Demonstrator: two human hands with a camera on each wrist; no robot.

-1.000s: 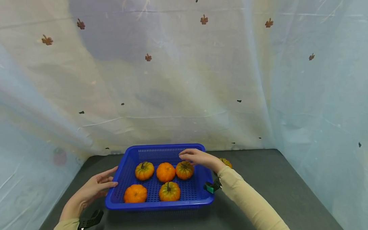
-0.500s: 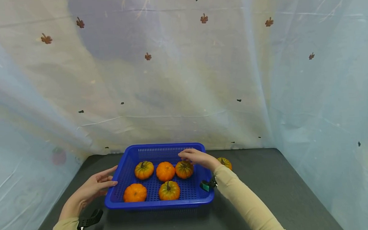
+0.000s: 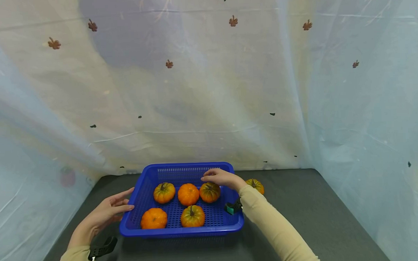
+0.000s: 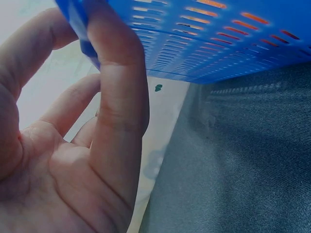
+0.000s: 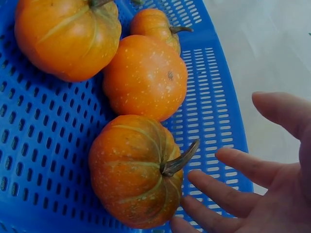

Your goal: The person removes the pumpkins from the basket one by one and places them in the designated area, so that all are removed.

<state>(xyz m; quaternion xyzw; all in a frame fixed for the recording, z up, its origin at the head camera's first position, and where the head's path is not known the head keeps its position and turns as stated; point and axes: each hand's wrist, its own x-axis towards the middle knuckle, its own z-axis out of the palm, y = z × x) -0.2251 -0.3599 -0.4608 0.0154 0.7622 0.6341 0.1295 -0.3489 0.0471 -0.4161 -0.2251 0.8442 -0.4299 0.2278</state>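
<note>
A blue perforated plastic basket [image 3: 181,231] stands on the dark table and holds several small pumpkins. My left hand [image 3: 103,215] is at its left side, fingers loosely extended, with thumb and index fingertips at the rim [image 4: 77,26]. My right hand [image 3: 225,178] reaches over the right wall, above a green-orange pumpkin [image 3: 209,192] with a curved stem. In the right wrist view the fingers are spread and relaxed beside that pumpkin [image 5: 138,170], not curled round it; whether a fingertip touches it I cannot tell. An orange pumpkin [image 3: 188,194] sits directly left of it.
The basket's other pumpkins are a greenish one [image 3: 164,192] at back left, an orange one [image 3: 154,218] and a green-orange one [image 3: 192,216] in front. Outside, right of the basket, another pumpkin [image 3: 255,185] lies behind my right forearm. Pale plastic sheeting [image 3: 207,88] surrounds the table.
My right hand and forearm have shifted slightly left over the basket, so more of the pumpkin outside shows. The left hand, the basket and its pumpkins stay put.
</note>
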